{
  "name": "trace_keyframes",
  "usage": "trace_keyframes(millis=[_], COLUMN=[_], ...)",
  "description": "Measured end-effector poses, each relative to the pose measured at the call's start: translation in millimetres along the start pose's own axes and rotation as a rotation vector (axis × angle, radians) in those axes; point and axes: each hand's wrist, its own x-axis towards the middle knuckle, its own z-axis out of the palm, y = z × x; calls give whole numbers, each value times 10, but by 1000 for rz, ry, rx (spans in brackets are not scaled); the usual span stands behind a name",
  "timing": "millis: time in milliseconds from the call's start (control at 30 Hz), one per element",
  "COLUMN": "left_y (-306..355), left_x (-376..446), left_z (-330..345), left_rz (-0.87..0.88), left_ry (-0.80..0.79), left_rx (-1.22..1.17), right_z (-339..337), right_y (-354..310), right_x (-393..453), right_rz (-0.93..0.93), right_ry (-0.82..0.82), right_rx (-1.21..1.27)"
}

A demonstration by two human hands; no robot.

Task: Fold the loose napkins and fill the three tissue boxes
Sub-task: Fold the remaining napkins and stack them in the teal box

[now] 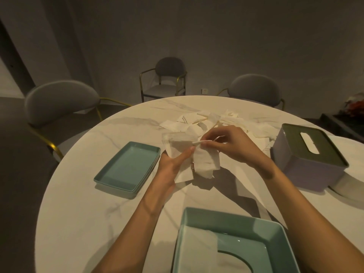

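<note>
A round marble-patterned desk carries everything here. At its left sits a shallow teal tray, lying flat with nothing in it. At the near edge, just under the forearms, a deeper teal box stands with its opening upward; a white napkin lies inside it at the left, beside a curved cut-out in its bottom. To the right stands a lilac tissue box with a dark green lid, closed, its slot showing a strip of white. Beyond the hands a heap of loose napkins spreads over the far middle of the desk, reaching to just beside the lilac box. Three grey chairs with brass-coloured frames stand past the desk in the dim room.

Between tray and lilac box, above the desk, both hands hold one crumpled white napkin. The left hand grips it from below and the left, the thumb lying over the paper and the fingers hidden behind it. The right hand pinches the napkin's upper edge between thumb and curled fingers. The paper hangs down from the pinch, its lower end reaching towards the desk; whether it touches cannot be told.
</note>
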Motion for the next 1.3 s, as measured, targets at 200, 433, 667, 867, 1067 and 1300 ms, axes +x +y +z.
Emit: trace_keyframes(millis=[200,433,667,867,1067,1300], left_y=[-7,-45,-55,-53,-23,-43], left_x=[91,2,-87,-88,-37,179], left_z=[-25,72,78,68,-9,-296], left_rz=[-231,-249,-289,-215,-241,125], left_ry=[-67,-173,-288,-351,-429,-115], left_rx=[-249,-356,-257,-38,120,444], right_z=[-123,172,204,164,56,110], right_y=[-137,-142,-73,68,73,277], right_x=[-29,-20,-19,9,-2,-73], right_rz=[18,27,28,48,57,140], right_ry=[-130,-57,-32,-90,-216,-72], right_rx=[253,84,74,-112,-37,237])
